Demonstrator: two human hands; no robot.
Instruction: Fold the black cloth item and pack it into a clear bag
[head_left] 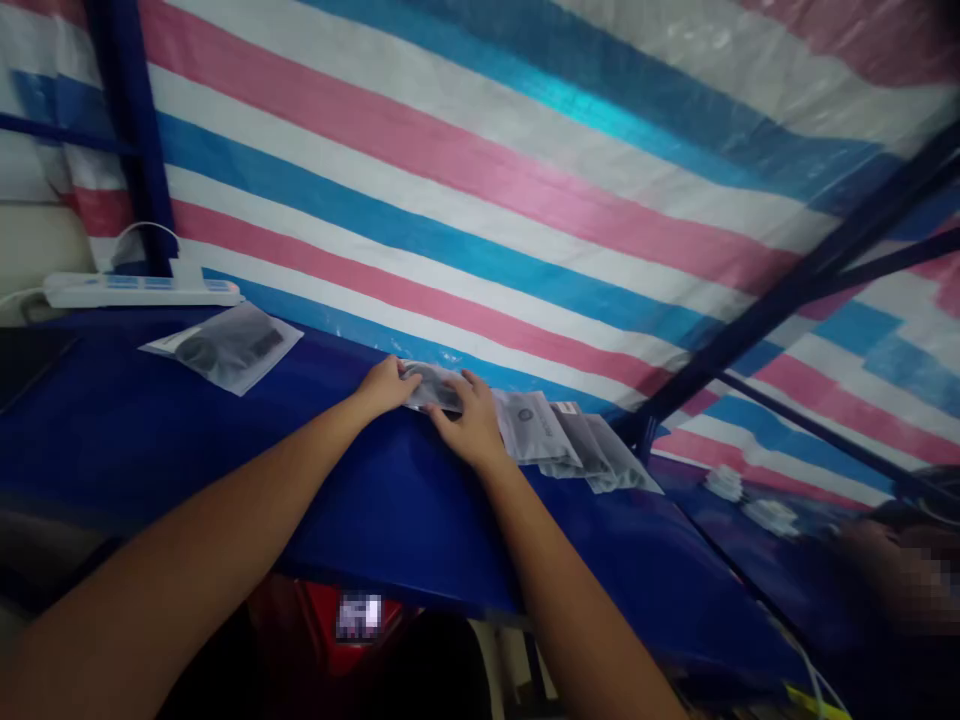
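1. At the far left, a white power strip (142, 291) lies along the back of the blue table (360, 510).
2. In front of the power strip, a lone clear bag (234, 348) with something dark inside lies flat, well apart from both hands.
3. The left hand (385, 386) is at the left end of the middle bag (433, 387), its thumb lying over the top. The thumb and forefinger stand a little apart; whether the fingers pinch the film underneath or only rest on it, I cannot tell.
4. The middle bag lies at the back of the table, by the striped sheet (420, 300). Handling it well probably calls for light, even pressure from both ends, flat fingertips rather than nails, and thumbs drawing the thin film smooth without bunching the dark contents.
5. The middle bag sits between the two hands: its left end is at the left thumb, its right part beneath the right hand (477, 422).
6. The right hand is spread wide, thumb toward the near edge and fingers toward the far one. Its palm side is hidden, so I cannot tell how firmly it grips.
7. Just right of that hand, a printed bag (534, 430), a second bag (583, 445) and an end bag (624, 462) lie in an overlapping row. A careful right wrist would avoid nudging the printed bag.
8. Farther right, blurred white bundles (771, 516) lie on another surface.
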